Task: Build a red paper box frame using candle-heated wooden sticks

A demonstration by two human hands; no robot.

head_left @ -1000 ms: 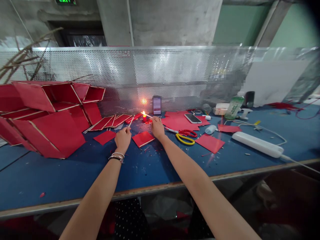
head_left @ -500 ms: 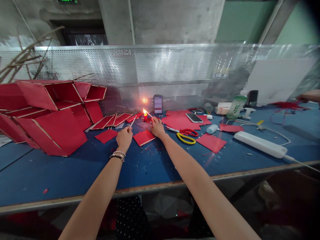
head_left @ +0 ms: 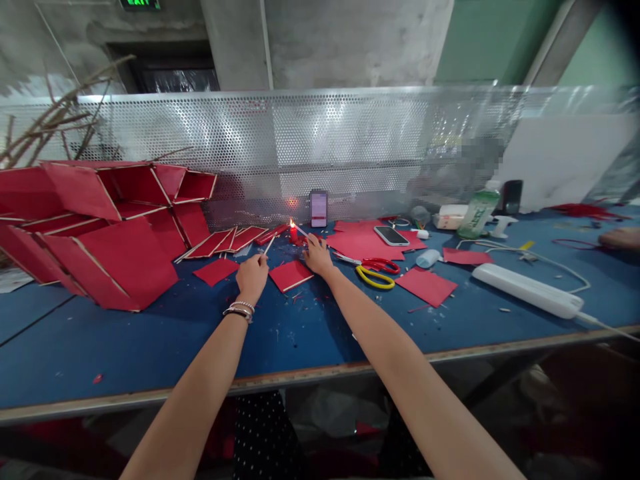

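Note:
My left hand (head_left: 252, 276) is closed on a thin pale wooden stick (head_left: 269, 245) that points up and away. My right hand (head_left: 317, 255) pinches a whitish glue stick (head_left: 301, 231), its tip beside the flame of a small red candle (head_left: 293, 235). Between my hands lies a red paper square (head_left: 290, 275) with a pale stick along its near edge. Another red paper piece (head_left: 216, 271) rests left of my left hand. Scissors (head_left: 376, 272) with red and yellow handles lie right of my right hand.
A large red paper-and-stick structure (head_left: 115, 260) fills the left side. A phone (head_left: 319, 209) stands behind the candle; another phone (head_left: 391, 235) lies on red sheets. At right are a green bottle (head_left: 477, 213), a white power strip (head_left: 527, 291) and another person's hand (head_left: 620, 238).
The glue stick's tip has dropped slightly, and the flame beside it looks smaller. My left hand keeps its stick. At far right the other person's hand has moved lower, nearer the table.

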